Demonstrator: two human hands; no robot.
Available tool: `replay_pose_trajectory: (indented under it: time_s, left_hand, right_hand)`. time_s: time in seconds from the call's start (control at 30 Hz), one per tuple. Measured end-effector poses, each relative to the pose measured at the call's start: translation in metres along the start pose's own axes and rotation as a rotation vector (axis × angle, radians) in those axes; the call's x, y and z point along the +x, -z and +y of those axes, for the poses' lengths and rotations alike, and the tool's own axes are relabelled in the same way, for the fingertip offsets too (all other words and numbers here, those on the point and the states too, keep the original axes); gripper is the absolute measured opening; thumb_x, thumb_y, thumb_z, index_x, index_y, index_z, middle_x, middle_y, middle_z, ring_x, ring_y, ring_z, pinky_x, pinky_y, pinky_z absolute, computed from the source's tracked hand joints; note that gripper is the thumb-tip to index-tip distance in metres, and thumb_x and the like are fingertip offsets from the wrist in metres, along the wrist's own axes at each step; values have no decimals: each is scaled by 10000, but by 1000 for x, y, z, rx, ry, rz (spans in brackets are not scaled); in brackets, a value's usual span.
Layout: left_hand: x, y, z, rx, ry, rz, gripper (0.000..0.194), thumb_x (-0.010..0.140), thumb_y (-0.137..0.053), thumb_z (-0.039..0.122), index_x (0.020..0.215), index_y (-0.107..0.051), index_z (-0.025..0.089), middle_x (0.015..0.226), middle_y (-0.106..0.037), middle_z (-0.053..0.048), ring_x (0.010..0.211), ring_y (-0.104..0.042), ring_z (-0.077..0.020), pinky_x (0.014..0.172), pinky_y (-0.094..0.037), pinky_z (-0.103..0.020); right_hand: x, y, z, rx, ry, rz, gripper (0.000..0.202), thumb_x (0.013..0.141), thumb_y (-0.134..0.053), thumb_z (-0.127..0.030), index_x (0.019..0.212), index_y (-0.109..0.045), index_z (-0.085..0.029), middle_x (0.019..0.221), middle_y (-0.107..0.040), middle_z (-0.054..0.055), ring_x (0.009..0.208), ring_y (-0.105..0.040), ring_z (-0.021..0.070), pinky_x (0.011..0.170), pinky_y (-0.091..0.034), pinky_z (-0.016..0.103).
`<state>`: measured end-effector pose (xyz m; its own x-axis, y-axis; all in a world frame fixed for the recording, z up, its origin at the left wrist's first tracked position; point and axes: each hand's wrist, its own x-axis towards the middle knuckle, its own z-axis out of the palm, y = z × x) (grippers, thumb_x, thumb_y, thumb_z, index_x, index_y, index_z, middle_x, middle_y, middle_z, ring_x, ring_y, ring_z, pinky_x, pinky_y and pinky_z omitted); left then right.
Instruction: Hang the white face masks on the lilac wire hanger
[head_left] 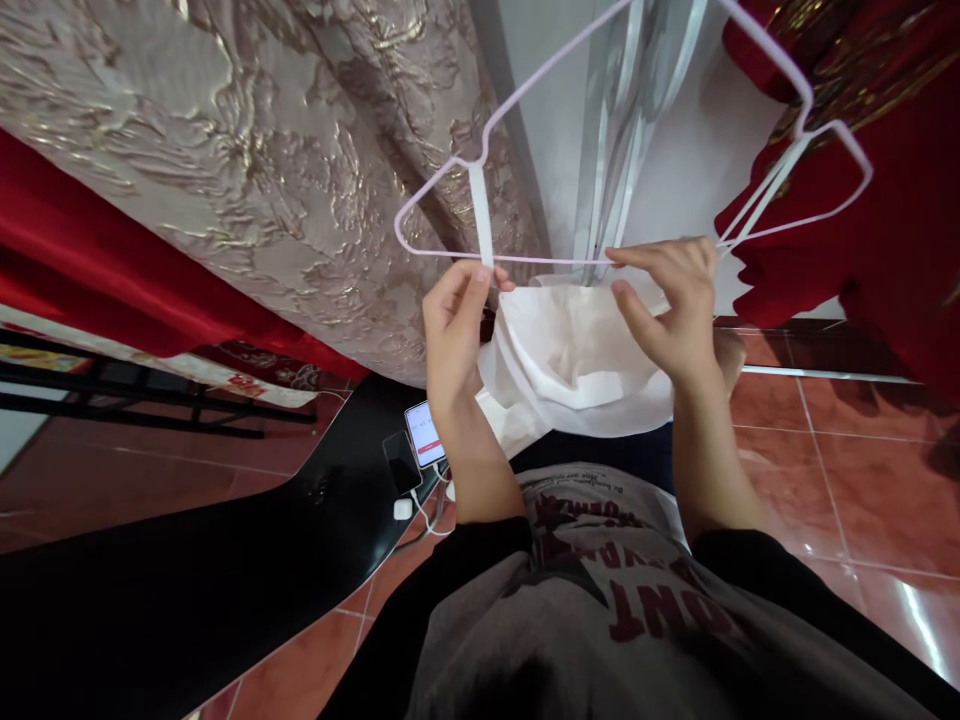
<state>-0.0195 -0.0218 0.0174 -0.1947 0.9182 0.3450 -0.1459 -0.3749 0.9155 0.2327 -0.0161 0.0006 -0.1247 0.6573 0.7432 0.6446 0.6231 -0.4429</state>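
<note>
White fabric garment (600, 350) hangs below the lower bar of the pale pink hanger (555, 261), between and slightly below the fingers of both hands, in front of the person's lap. The left hand (456, 335) has its thumb and fingers closed on the flat white strap (481, 210) where it meets the bar. The right hand (686, 315) has its thumb and forefinger parted beside the bar; its remaining fingers lie near the narrow white straps (763, 195), and whether they grip them cannot be determined.

Handling: the cloth appears light, soft and limp, likely to fold under its own weight. Take hold at the strap bases or upper edge; the straps may slide along the smooth bar.

Count: one garment; one hanger; one flat strap above the left fingers; two narrow strap lengths beside the right fingers; and, below the left fingers, two phones (425, 435) on the glossy black tabletop (225, 560).
</note>
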Motion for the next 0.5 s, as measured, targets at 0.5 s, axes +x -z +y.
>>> replay_pose_trajectory:
  time_s: [0.5]
  left_hand:
    - [29,15,41,-341,-353,285,220,1126,-607,230,1252,-787,236,1524,-751,-30,1425,-675,-198,609,-523,-195]
  right_hand:
    - [-8,9,-3,9,25,-18,296,1092,-655,-369,1370,-757,-370,1273,-827,-2,1249,-736,256,1347,-380,647]
